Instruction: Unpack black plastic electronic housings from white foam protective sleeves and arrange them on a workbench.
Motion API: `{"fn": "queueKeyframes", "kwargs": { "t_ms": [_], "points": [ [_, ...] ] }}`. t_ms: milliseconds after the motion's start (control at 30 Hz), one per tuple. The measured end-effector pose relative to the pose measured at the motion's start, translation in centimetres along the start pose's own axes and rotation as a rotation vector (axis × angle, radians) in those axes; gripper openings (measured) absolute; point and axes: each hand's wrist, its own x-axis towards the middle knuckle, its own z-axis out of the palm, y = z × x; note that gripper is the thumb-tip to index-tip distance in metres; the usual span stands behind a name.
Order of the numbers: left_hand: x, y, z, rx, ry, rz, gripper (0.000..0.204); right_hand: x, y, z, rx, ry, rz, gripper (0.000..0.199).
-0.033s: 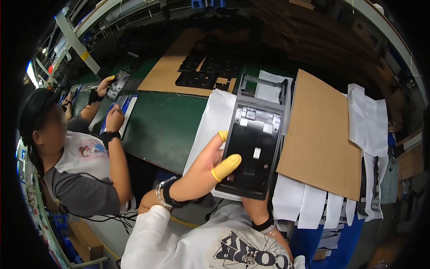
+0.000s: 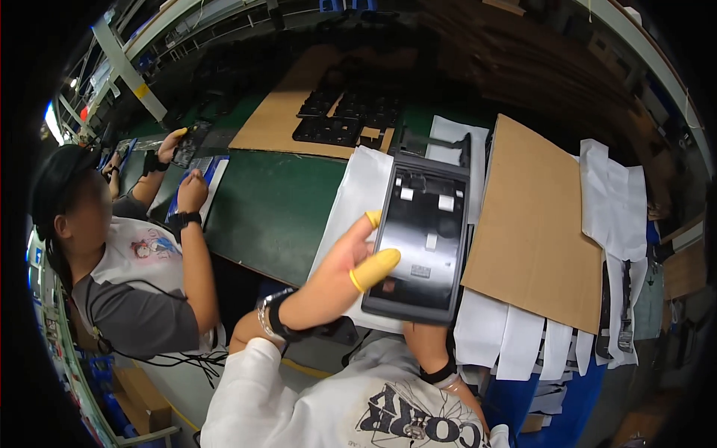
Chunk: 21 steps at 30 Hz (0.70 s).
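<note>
A black rectangular plastic housing [image 2: 418, 257] with a glossy recessed face and several small white pads is held up in front of me. A frame-like bracket [image 2: 441, 149] extends from its far end. My left hand [image 2: 355, 261], wearing yellow finger cots, is closed around the housing's left edge, the thumb on its face. My right forearm [image 2: 427, 347] reaches up beneath the near end; that hand and its fingers are hidden behind the housing. White sheets [image 2: 346, 198] lie under and beside it.
To the right, a cardboard sheet [image 2: 534, 224] rests over white sheets hanging above a blue bin [image 2: 575, 399]. Black molded parts [image 2: 328, 131] lie on cardboard across the green table [image 2: 258, 213]. At the left, a co-worker [image 2: 149, 276] holds a dark part [image 2: 190, 145].
The housing has tilted, its near edge rising slightly and the glare shifting across its face. My left hand keeps its hold. The co-worker's part has also turned and looks darker.
</note>
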Motion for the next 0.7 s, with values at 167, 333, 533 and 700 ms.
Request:
{"fn": "queueKeyframes", "kwargs": {
  "t_ms": [167,333,533,700],
  "points": [
    [2.7,2.3,-1.1,-0.312,-0.007,-0.1,0.029,0.9,-1.2,-1.1,-0.105,0.075,-0.047,0.048],
    [3.0,1.8,-1.8,-0.485,0.036,-0.076,0.031,1.0,-1.4,-1.2,-0.112,0.08,-0.058,0.054],
    [2.6,1.5,-2.1,-0.514,0.023,-0.101,0.031,0.9,-1.3,-1.2,-0.131,0.073,-0.058,0.055],
    [1.8,0.8,-2.2,-0.327,0.083,-0.051,0.028,0.8,-1.3,-1.1,-0.138,0.078,-0.061,0.056]
  ]
}}
